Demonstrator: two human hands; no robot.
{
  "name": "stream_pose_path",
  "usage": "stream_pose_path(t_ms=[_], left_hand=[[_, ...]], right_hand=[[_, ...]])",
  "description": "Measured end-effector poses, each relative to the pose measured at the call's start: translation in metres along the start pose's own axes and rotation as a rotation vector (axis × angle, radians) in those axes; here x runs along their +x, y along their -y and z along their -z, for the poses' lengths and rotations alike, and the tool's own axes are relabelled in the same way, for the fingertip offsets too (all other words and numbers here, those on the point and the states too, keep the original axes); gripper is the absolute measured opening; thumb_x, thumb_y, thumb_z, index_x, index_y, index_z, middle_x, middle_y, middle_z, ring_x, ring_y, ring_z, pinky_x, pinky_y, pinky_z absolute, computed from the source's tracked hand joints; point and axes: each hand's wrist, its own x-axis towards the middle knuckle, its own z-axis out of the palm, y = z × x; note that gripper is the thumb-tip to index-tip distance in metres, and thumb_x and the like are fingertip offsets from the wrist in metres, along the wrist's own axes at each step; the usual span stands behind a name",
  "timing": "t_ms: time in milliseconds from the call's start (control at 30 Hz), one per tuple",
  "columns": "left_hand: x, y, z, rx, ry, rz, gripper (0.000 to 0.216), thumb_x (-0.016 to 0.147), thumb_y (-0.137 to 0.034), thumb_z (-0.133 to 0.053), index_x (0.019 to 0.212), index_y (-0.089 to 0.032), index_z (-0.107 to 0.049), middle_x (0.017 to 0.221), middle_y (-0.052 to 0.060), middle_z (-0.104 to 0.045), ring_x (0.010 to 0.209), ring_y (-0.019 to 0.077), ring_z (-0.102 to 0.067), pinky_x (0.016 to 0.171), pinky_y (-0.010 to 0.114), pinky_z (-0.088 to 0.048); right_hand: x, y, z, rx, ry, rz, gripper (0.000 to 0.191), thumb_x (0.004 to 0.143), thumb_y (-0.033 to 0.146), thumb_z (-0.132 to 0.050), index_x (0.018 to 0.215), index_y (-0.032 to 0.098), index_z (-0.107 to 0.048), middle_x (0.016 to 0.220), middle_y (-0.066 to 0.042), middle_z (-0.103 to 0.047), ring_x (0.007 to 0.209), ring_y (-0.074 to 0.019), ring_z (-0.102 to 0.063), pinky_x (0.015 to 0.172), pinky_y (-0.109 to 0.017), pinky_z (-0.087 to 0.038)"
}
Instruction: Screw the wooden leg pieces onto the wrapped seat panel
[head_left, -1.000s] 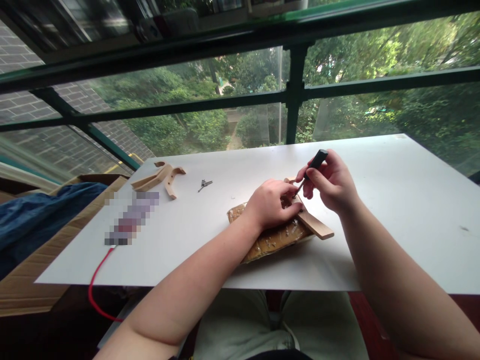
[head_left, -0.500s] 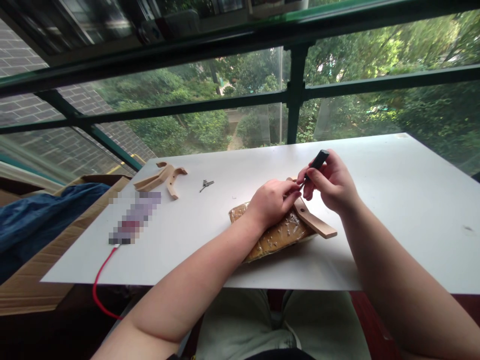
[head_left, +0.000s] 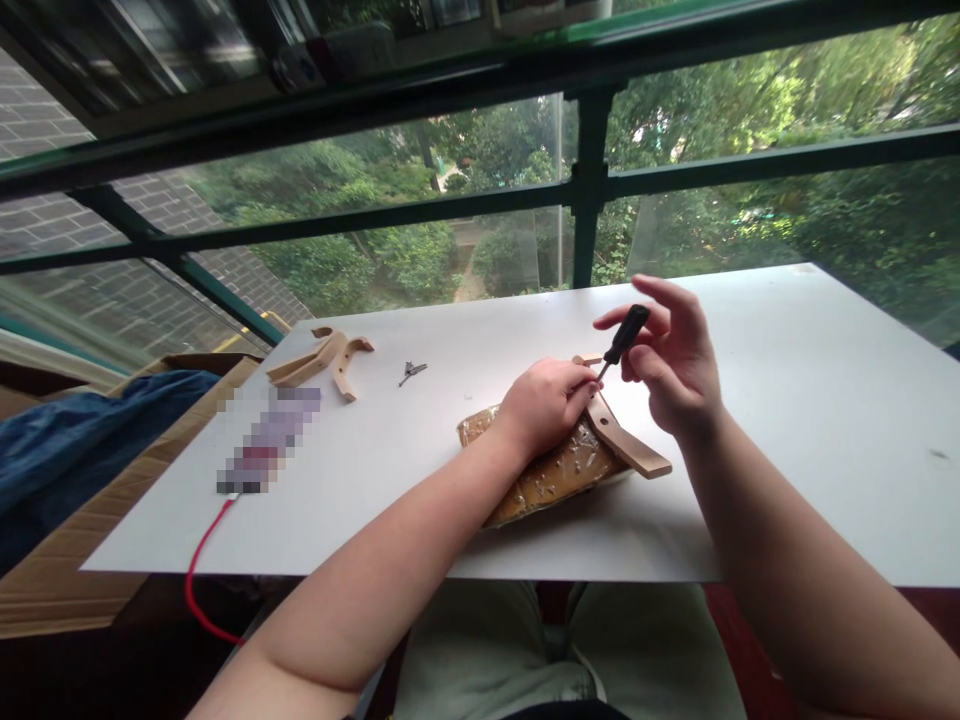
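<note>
Moved since the earlier frame: fingers of the right hand (head_left: 681, 365), from curled to spread around a tilted screwdriver (head_left: 627, 335). Near its tip, over a wooden piece (head_left: 622, 442) atop a wrapped block (head_left: 561, 472): left hand (head_left: 541, 400), with grip unclear. Possible toppling, from slack support.

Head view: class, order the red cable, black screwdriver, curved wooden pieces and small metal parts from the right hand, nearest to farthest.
1. Black screwdriver: at the right hand.
2. Small metal parts: left on the table.
3. Curved wooden pieces: farther left.
4. Red cable: left, over the near edge.
</note>
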Motion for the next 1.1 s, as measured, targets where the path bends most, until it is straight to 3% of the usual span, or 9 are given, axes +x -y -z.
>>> stream_pose_path(t_ms=[167, 367, 567, 733, 1100], left_hand=[[0.000, 0.000, 0.000, -0.010, 0.007, 0.003, 0.024, 0.098, -0.030, -0.050, 0.095, -0.019, -0.071, 0.093, 0.004, -0.073, 0.086, 0.0194, -0.061, 0.085, 0.034, -0.047], [0.000, 0.000, 0.000, -0.018, -0.006, 0.018, 0.023, 0.098, -0.031, -0.051, 0.094, -0.019, -0.071, 0.091, 0.003, -0.072, 0.085, 0.0193, -0.061, 0.085, 0.034, -0.047], [-0.001, -0.001, 0.000, -0.032, -0.001, 0.029, 0.022, 0.097, -0.025, -0.051, 0.098, -0.018, -0.071, 0.098, 0.004, -0.074, 0.090, 0.0203, -0.062, 0.089, 0.036, -0.049], [-0.002, 0.000, 0.000, -0.016, 0.011, 0.005, 0.023, 0.091, -0.013, -0.050, 0.099, -0.017, -0.071, 0.098, 0.005, -0.073, 0.089, 0.0203, -0.063, 0.090, 0.036, -0.050], [-0.004, -0.005, 0.002, -0.032, -0.012, 0.005, 0.021, 0.087, -0.017, -0.057, 0.103, -0.018, -0.071, 0.098, 0.006, -0.074, 0.089, 0.0207, -0.065, 0.090, 0.036, -0.050]], right_hand=[[0.003, 0.003, 0.000, -0.014, -0.058, 0.017, 0.029, 0.095, 0.028, -0.054, 0.123, 0.030, -0.062, 0.095, -0.005, -0.072, 0.055, -0.0123, -0.053, 0.047, -0.031, -0.045], [0.004, 0.000, 0.000, 0.009, -0.039, 0.032, 0.039, 0.089, 0.020, -0.064, 0.127, 0.026, -0.061, 0.095, -0.006, -0.071, 0.067, -0.0146, -0.062, 0.050, -0.029, -0.049], [0.007, -0.005, 0.006, 0.028, -0.091, -0.039, 0.034, 0.086, 0.022, -0.068, 0.118, 0.026, -0.060, 0.086, -0.001, -0.071, 0.050, -0.0101, -0.057, 0.042, -0.026, -0.047], [0.008, -0.007, 0.008, 0.014, -0.119, -0.062, 0.032, 0.084, 0.022, -0.071, 0.112, 0.028, -0.057, 0.078, 0.002, -0.069, 0.050, -0.0121, -0.061, 0.042, -0.028, -0.050], [0.007, -0.006, 0.005, -0.114, -0.206, -0.038, 0.035, 0.079, 0.023, -0.076, 0.104, 0.025, -0.051, 0.066, 0.007, -0.057, 0.042, -0.0097, -0.054, 0.035, -0.025, -0.042]])
